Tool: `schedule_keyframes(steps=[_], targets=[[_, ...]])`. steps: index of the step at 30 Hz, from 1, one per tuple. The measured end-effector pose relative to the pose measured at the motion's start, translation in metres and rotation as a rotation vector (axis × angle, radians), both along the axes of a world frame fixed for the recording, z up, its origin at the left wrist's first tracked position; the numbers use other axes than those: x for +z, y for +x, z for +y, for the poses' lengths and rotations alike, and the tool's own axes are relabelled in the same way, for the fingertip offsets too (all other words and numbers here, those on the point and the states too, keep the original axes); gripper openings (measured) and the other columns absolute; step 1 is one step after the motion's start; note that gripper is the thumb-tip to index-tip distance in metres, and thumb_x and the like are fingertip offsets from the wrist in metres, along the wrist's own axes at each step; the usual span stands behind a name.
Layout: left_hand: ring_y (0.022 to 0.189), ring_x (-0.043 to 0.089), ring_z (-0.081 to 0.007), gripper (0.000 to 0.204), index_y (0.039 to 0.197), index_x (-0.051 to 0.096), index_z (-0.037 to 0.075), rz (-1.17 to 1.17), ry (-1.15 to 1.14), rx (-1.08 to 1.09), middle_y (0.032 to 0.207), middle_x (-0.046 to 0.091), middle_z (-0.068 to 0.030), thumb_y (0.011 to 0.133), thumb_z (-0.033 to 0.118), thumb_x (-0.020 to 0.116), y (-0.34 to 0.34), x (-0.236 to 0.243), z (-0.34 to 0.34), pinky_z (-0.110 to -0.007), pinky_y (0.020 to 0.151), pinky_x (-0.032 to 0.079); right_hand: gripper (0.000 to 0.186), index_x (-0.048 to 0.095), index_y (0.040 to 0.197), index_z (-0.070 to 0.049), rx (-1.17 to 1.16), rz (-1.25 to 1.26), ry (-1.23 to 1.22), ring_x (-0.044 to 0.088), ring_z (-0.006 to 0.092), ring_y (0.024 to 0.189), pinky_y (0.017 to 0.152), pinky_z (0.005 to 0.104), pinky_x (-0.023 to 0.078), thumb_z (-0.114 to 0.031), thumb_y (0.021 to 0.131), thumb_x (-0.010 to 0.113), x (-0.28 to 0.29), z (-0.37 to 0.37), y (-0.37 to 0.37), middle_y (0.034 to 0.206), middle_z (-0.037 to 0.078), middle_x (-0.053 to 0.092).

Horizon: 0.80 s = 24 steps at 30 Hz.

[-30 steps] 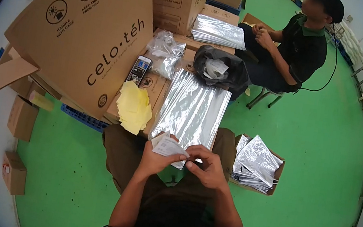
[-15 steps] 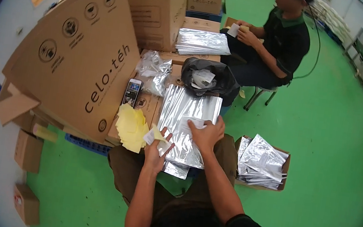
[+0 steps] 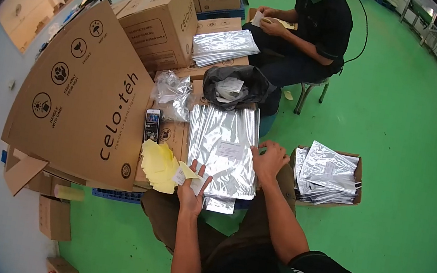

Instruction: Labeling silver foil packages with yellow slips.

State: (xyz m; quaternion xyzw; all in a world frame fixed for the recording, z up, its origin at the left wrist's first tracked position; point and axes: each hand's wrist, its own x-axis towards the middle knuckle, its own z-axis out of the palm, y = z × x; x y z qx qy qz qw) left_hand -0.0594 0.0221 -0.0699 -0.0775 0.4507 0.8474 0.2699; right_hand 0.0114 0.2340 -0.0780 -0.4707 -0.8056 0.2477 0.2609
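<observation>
A stack of silver foil bags (image 3: pixel 203 162) lies before me, with a white printed label (image 3: pixel 229 149) flat on the top bag. My right hand (image 3: pixel 271 160) is at the stack's right edge, thumb by the foil, its bent fingers apart and holding nothing I can see. Near the stack's lower left, my left hand (image 3: pixel 191 194) is closed on a small label sheet (image 3: pixel 183 173), white with a yellow backing. Under that hand's far side, yellow backing papers (image 3: pixel 158 164) are heaped.
A box of foil bags (image 3: pixel 331 176) stands on the floor to my right. Beyond the stack sit a black bin bag (image 3: pixel 247 76), clear plastic (image 3: pixel 171 93) and a phone (image 3: pixel 152 125). Large cartons (image 3: pixel 83 99) rise at left. A seated co-worker (image 3: pixel 321 33) handles a paper.
My right hand has left the label on the top bag and moved right to the stack's edge. The left hand keeps its label sheet. The whole view has shifted and tilted.
</observation>
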Motion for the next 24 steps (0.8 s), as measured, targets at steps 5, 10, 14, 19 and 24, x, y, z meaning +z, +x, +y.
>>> schedule_keyframes(steps=[5, 10, 14, 19, 24], targets=[[0.115, 0.055, -0.0282, 0.040, 0.133, 0.039, 0.002, 0.133, -0.107, 0.041, 0.134, 0.049, -0.0122, 0.096, 0.011, 0.051, 0.009, 0.014, -0.005, -0.045, 0.086, 0.056, 0.012, 0.066, 0.074, -0.009, 0.064, 0.129, 0.183, 0.054, 0.0279, 0.096, 0.085, 0.0419, 0.035, -0.016, 0.071, 0.075, 0.014, -0.002, 0.019, 0.092, 0.007, 0.064], [0.078, 0.063, -0.0181, 0.028, 0.112, 0.055, -0.005, 0.374, -0.427, 0.306, 0.100, 0.062, -0.0128, 0.088, 0.008, 0.065, -0.004, 0.033, -0.018, -0.034, 0.058, 0.059, 0.009, 0.061, 0.085, -0.002, 0.139, 0.620, -0.134, 0.060, 0.0173, 0.062, 0.058, 0.0280, 0.044, -0.007, 0.081, 0.068, 0.006, 0.018, 0.057, 0.073, 0.009, 0.064], [0.065, 0.064, -0.0183, 0.025, 0.101, 0.060, -0.008, 0.615, -0.818, 0.291, 0.084, 0.065, -0.0118, 0.087, 0.011, 0.066, -0.042, 0.018, -0.065, -0.032, 0.056, 0.058, 0.008, 0.061, 0.089, 0.000, -0.056, 0.803, -0.206, 0.053, 0.0054, 0.063, 0.055, 0.0211, 0.040, -0.008, 0.090, 0.062, -0.011, 0.049, 0.110, 0.070, 0.001, 0.060], [0.063, 0.066, -0.0191, 0.029, 0.103, 0.059, -0.009, 0.745, -1.068, 0.238, 0.078, 0.067, -0.0133, 0.085, 0.012, 0.066, -0.071, 0.005, -0.083, -0.033, 0.057, 0.054, 0.015, 0.059, 0.093, 0.001, -0.466, 0.909, -0.241, 0.047, 0.0045, 0.062, 0.057, 0.0196, 0.037, -0.014, 0.094, 0.059, -0.036, 0.095, 0.184, 0.072, 0.000, 0.059], [0.091, 0.064, -0.0363, 0.034, 0.110, 0.055, -0.010, 0.988, -1.307, 0.272, 0.103, 0.062, -0.0261, 0.084, 0.010, 0.062, -0.075, 0.008, -0.087, -0.043, 0.081, 0.048, 0.015, 0.051, 0.096, -0.001, -0.785, 0.905, -0.194, 0.051, 0.0100, 0.069, 0.062, 0.0219, 0.040, -0.013, 0.093, 0.060, -0.068, 0.121, 0.223, 0.077, 0.005, 0.059]])
